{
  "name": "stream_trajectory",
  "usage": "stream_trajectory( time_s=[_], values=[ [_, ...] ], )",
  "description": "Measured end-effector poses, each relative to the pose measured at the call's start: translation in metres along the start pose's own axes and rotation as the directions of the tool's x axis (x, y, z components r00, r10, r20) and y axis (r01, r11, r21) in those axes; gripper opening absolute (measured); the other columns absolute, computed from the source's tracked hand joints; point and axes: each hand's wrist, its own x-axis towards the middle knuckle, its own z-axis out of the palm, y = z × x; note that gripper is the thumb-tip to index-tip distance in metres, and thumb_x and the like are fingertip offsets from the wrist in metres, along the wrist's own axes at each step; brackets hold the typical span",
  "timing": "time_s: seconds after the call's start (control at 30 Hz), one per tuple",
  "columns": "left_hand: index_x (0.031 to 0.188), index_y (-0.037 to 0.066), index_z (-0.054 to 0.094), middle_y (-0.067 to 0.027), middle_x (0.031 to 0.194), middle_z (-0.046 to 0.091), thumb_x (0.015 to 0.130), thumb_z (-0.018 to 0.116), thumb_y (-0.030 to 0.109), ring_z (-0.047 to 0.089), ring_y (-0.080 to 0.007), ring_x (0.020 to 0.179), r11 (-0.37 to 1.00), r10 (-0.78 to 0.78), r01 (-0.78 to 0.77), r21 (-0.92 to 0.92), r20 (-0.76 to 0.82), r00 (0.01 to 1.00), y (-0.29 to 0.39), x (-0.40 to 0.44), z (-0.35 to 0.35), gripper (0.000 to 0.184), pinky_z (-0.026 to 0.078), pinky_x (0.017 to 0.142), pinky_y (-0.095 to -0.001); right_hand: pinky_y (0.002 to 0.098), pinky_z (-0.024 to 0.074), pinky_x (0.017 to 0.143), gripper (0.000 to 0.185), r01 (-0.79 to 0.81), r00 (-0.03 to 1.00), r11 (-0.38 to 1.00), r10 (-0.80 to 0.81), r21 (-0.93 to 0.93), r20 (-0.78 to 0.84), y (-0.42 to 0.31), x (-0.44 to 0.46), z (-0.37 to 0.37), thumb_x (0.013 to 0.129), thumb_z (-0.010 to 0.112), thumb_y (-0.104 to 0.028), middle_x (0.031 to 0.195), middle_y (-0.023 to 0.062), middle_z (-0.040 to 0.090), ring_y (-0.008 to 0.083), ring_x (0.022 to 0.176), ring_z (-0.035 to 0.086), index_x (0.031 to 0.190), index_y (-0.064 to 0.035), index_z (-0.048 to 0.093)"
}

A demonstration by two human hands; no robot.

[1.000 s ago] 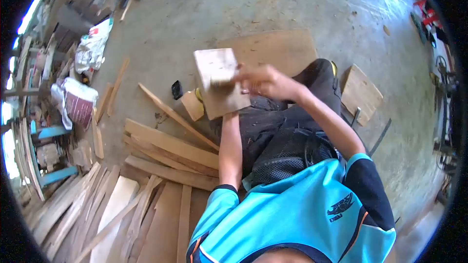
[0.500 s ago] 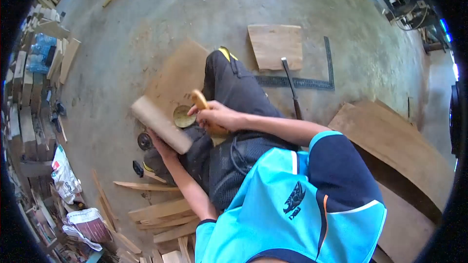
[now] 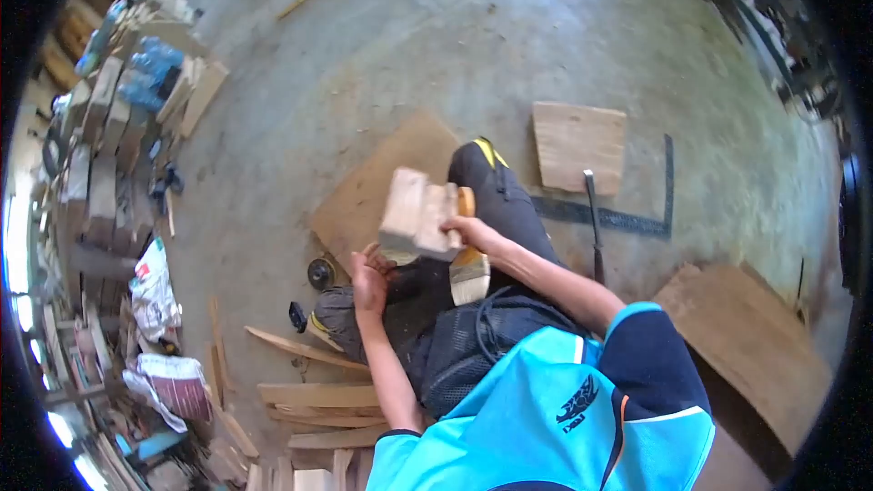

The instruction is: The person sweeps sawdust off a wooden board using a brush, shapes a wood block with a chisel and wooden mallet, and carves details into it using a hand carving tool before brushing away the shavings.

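Note:
My right hand [image 3: 470,233] is closed at the right end of a pale wooden block [image 3: 416,215], which looks stepped and is slightly blurred. The same hand also grips a brush; its orange handle [image 3: 466,202] shows above the fingers and its pale bristles [image 3: 470,283] hang below them. Just below and left of the block, my left hand [image 3: 369,275] is open with its fingers apart. Whether its fingertips touch the block, I cannot tell. Under the block lies a brown board [image 3: 364,186] on the floor.
A wooden board [image 3: 580,150], a chisel-like tool [image 3: 595,223] and a dark metal square [image 3: 668,186] lie to the right. Curved brown sheets [image 3: 755,336] lean at the lower right. Wood strips [image 3: 318,395], a black round object [image 3: 320,274] and a printed bag [image 3: 155,291] are left.
The wooden block has passed from my left hand to my right, which still has the brush. My left hand has opened. The view has shifted, so the floor items appear further right and lower.

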Motion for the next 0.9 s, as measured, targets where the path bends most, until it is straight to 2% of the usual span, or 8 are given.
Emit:
stream_trajectory(
  time_s=[0.13,0.23,0.3,0.37,0.43,0.6,0.77,0.9],
  values=[
    [0.1,0.009,0.05,-0.002,0.074,0.052,0.081,0.049,0.033,0.052,-0.0113,0.066,0.951,0.038,0.034,0.308,-0.227,0.973,-0.012,0.003,-0.008,0.03,0.043,0.057,-0.0247,0.0239,0.0409,0.047,0.043,0.254,0.964,0.914,-0.214,0.317,-0.155,-0.044,-0.045,-0.003,0.072,0.056,-0.037,0.075,0.008,0.049,0.0139,0.053,0.046,0.095,-0.0029,0.045],
    [0.095,0.008,0.054,-0.0014,0.073,0.054,0.079,0.054,0.023,0.051,-0.0093,0.061,0.862,0.142,-0.085,0.5,-0.076,0.987,-0.018,0.006,-0.005,0.022,0.041,0.052,-0.0223,0.0232,0.0328,0.04,0.054,-0.384,0.745,0.444,-0.369,0.809,0.556,-0.064,-0.065,-0.042,0.076,0.052,-0.019,0.078,0.0061,0.042,0.0111,0.048,0.039,0.113,0.0076,0.023],
    [0.095,0.008,0.055,-0.0013,0.063,0.053,0.078,0.056,0.02,0.051,-0.0087,0.058,0.725,0.196,-0.128,0.676,-0.024,0.98,-0.029,0.013,-0.011,0.021,0.04,0.051,-0.0243,0.0194,0.0315,0.038,0.049,0.031,0.884,0.316,-0.451,0.948,0.121,-0.074,-0.095,-0.059,0.078,0.046,-0.016,0.084,0.0106,0.048,0.0109,0.046,0.038,0.115,0.0109,0.027],
    [0.092,0.009,0.057,-0.0044,0.059,0.053,0.075,0.057,0.022,0.052,-0.0108,0.056,0.516,0.253,-0.116,0.848,-0.022,0.967,-0.021,0.007,-0.002,0.021,0.041,0.052,-0.0272,0.0163,0.0397,0.05,0.032,0.64,0.768,0.622,-0.53,0.451,-0.359,-0.076,-0.105,-0.12,0.083,0.04,-0.018,0.087,0.0151,0.054,0.0175,0.071,0.051,0.1,0.0073,0.047],
    [0.09,0.009,0.058,-0.0074,0.058,0.054,0.074,0.058,0.025,0.053,-0.0139,0.055,0.489,0.311,-0.179,0.854,0.021,0.95,-0.022,0.007,-0.003,0.022,0.042,0.053,-0.0287,0.0278,0.0463,0.066,0.026,0.729,0.554,0.661,-0.723,-0.18,-0.413,-0.061,-0.117,-0.218,0.083,0.043,-0.018,0.09,0.0116,0.056,0.0195,0.085,0.054,0.096,0.0026,0.05],
    [0.09,0.007,0.054,-0.0146,0.064,0.058,0.073,0.055,0.022,0.057,-0.026,0.057,0.408,0.393,-0.211,0.888,0.038,0.919,-0.012,-0.004,0.001,0.022,0.044,0.055,-0.0349,0.0353,0.0395,0.082,0.03,0.587,0.612,0.777,-0.243,0.227,-0.753,-0.047,-0.156,-0.33,0.082,0.041,-0.023,0.094,0.0105,0.054,0.0233,0.087,0.051,0.102,-0.0014,0.049],
    [0.094,0.008,0.055,-0.008,0.09,0.056,0.074,0.051,0.029,0.05,-0.0225,0.09,-0.032,0.421,-0.206,0.978,0.2,0.885,-0.013,-0.049,-0.001,0.028,0.037,0.081,-0.0376,0.0358,0.0401,0.08,0.031,0.186,0.566,0.928,-0.37,-0.324,-0.736,-0.127,-0.122,-0.351,0.083,0.042,-0.023,0.094,0.0124,0.054,0.0243,0.086,0.052,0.102,0.0003,0.049],
    [0.082,0.011,0.061,-0.0079,0.081,0.057,0.068,0.058,0.033,0.051,-0.0227,0.085,-0.021,0.503,-0.326,0.945,0.292,0.813,-0.001,-0.102,-0.023,0.026,0.035,0.084,-0.038,0.0362,0.0406,0.079,0.032,-0.17,0.677,0.712,-0.417,-0.681,-0.606,-0.127,-0.05,-0.332,0.083,0.042,-0.024,0.093,0.014,0.054,0.025,0.085,0.052,0.102,0.0017,0.048]
  ],
)
